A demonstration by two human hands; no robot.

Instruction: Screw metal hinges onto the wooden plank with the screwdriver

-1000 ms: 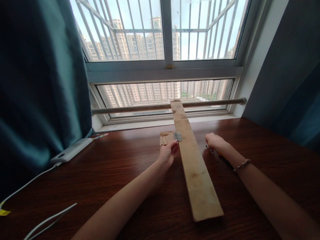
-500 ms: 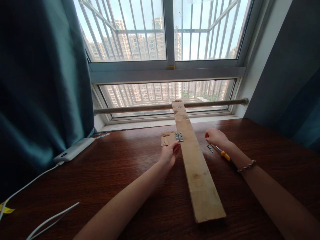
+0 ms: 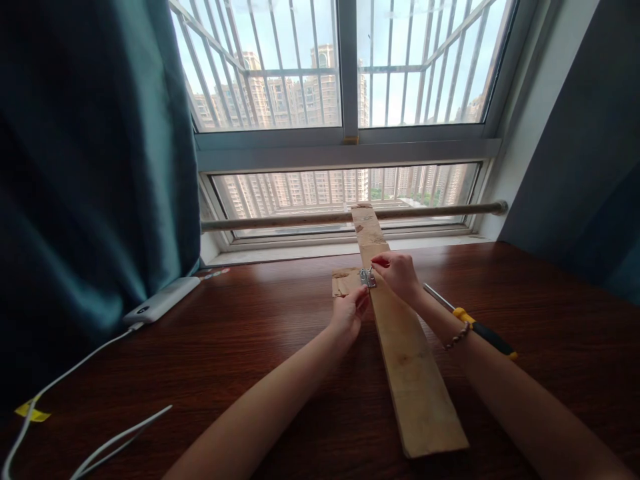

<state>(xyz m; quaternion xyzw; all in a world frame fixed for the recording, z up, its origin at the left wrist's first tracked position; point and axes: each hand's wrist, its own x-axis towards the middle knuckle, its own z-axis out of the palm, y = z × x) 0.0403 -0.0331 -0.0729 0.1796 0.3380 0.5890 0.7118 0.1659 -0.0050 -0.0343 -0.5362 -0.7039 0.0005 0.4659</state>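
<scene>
A small metal hinge [image 3: 367, 278] lies across the seam between a long wooden board [image 3: 415, 373] and a short wooden piece [image 3: 344, 283] at its left side. The closed fingertips of my left hand [image 3: 347, 315] grip the hinge's near edge. From the right, my right hand [image 3: 399, 275] reaches over the board, thumb and finger pinched around a small screw [image 3: 371, 267] at the hinge's far right part. On the table right of the board rests a screwdriver [image 3: 473, 322] with a yellow and black handle, partly behind my right forearm.
The long board's far end reaches a horizontal rail [image 3: 300, 221] before the window. On the left of the brown table [image 3: 270, 320] lie a white power strip [image 3: 163, 300] and white cables [image 3: 120, 437], beside a dark curtain [image 3: 100, 167].
My right hand has moved left from the table beside the screwdriver to the hinge, with a screw in its fingertips. My left hand stays at the hinge. The view has shifted slightly.
</scene>
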